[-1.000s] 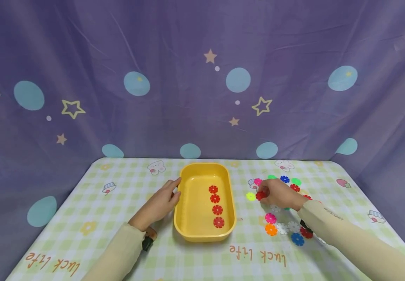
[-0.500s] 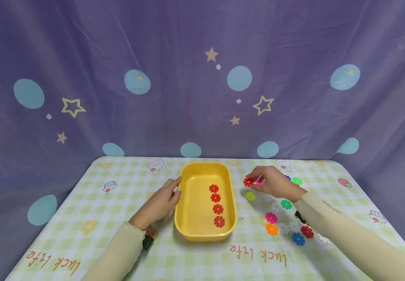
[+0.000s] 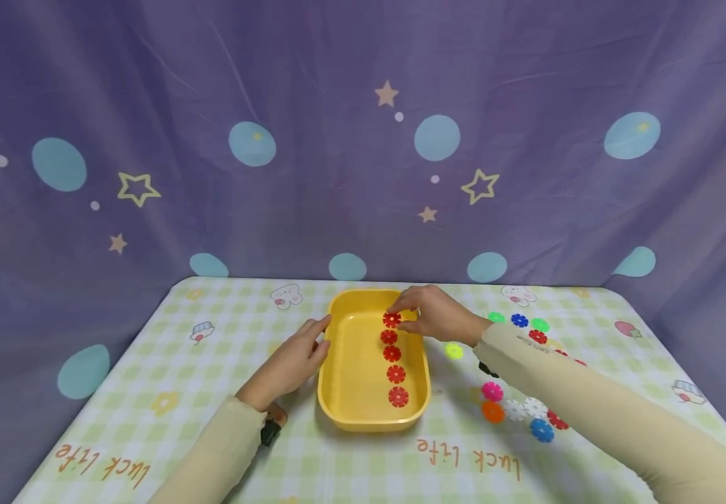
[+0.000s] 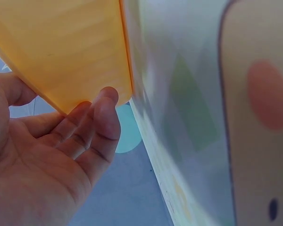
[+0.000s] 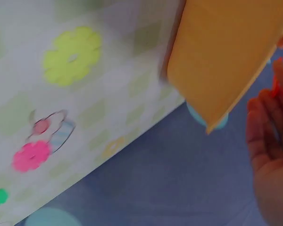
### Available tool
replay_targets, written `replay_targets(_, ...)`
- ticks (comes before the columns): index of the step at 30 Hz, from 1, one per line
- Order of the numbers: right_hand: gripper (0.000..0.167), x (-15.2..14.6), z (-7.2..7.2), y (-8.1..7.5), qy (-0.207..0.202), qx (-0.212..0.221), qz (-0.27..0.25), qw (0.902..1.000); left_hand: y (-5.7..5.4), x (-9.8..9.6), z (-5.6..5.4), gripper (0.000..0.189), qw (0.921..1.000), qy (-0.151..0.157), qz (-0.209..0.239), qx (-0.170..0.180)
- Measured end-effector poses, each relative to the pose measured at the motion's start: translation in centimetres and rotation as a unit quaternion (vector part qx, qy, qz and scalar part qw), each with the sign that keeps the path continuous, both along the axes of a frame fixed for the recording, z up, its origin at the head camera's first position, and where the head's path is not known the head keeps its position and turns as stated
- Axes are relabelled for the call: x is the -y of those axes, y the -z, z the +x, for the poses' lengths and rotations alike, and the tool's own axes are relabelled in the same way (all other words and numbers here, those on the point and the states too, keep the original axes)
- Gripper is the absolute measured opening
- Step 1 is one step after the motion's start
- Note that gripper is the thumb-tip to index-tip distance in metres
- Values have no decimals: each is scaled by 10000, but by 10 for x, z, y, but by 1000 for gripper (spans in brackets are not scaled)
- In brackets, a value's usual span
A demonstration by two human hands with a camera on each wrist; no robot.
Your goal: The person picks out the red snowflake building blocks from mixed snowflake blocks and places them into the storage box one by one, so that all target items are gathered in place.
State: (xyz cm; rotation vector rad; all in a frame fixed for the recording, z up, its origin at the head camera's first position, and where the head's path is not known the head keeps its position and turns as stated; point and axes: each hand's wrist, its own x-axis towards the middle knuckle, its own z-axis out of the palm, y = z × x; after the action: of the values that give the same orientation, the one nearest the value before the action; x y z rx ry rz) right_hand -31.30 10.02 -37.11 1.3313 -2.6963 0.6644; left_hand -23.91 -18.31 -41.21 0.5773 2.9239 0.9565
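A yellow tray (image 3: 353, 357) sits mid-table with a row of red flower discs (image 3: 396, 374) along its right side. At the far end of that row my right hand (image 3: 397, 316) pinches one more red disc (image 3: 391, 320), low inside the tray. In the right wrist view only a sliver of red (image 5: 275, 87) shows at the fingers, beside the tray wall (image 5: 221, 56). My left hand (image 3: 320, 337) lies with straight fingers (image 4: 101, 122) against the tray's left wall (image 4: 70, 52) and holds nothing.
Loose flower discs lie right of the tray: yellow-green (image 3: 454, 351), green (image 3: 496, 317), blue (image 3: 519, 320), pink (image 3: 492, 390), orange (image 3: 493, 411), white (image 3: 515, 409) and others. The checked tablecloth (image 3: 224, 350) ends at a purple curtain (image 3: 337, 140) behind.
My right hand picked a red disc from the loose pile and carried it left into the tray's far end. The left hand stayed on the tray wall.
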Motion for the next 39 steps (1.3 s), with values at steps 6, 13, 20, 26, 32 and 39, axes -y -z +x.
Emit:
replay_targets(6, 20, 28, -12, 8, 251, 72, 462, 9986, -1, 0, 0, 51, 10000, -16, 1, -24)
replay_targets(13, 16, 44, -21, 23, 1053, 154, 1063, 9886, 2, -2, -1, 51, 10000, -8, 35, -26)
replay_targets(20, 14, 52, -19, 29, 1316, -43, 1507, 9798, 0, -2, -1, 51, 10000, -7, 42, -53)
replay_targets(26, 25, 58, -16, 26, 1136, -136, 1931, 9745, -2, -1, -2, 51, 10000, 12, -11, -59)
replay_targets(32, 18, 55, -14, 19, 1013, 121, 2255, 9689, -3, -1, -2, 52, 10000, 9, -39, -21)
replay_targets(39, 25, 25, -11, -14, 1025, 195, 813, 9912, -2, -1, -1, 52, 10000, -22, -22, 35)
